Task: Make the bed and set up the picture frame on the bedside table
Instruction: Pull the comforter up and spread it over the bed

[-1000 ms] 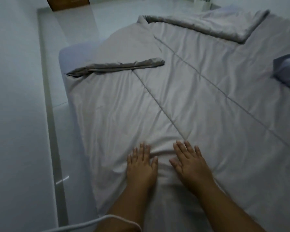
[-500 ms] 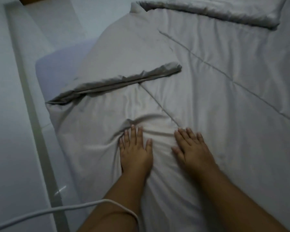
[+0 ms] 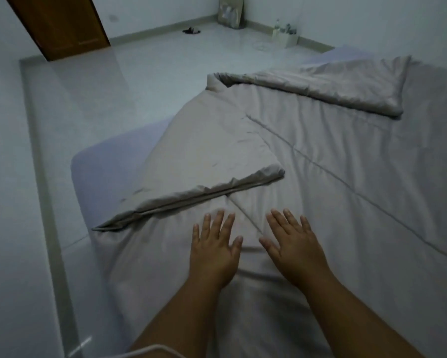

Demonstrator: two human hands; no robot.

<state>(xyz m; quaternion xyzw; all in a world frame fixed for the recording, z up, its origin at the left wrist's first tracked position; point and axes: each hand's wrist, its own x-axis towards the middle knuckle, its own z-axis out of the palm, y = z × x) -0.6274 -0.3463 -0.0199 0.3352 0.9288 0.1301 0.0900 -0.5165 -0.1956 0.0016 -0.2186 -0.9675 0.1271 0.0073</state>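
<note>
Since the earlier frames, both of your hands have slid forward over the quilt, away from your body and toward the folded-back corner, and your view has lifted to take in the floor and the wooden door.

Your left hand and right hand lie palm down on the quilt, fingers spread wide, holding nothing. They sit side by side, just apart, with a stitched seam running between them.

The quilt covers most of the bed. Two corners remain turned over: the near one just beyond your fingertips, and a far one near the opposite edge. Bare mattress sheet shows to the left of the near fold.

No picture frame or bedside table is in view; that part of the task appears not yet started.

Risks from this position:
- Pushing further forward will likely drive slack fabric under the near fold and crease it instead of flattening it.
- Uneven pressure between hands may skew the seam.
- Smoothing without first unfolding both corners would leave the mattress sheet exposed.
</note>
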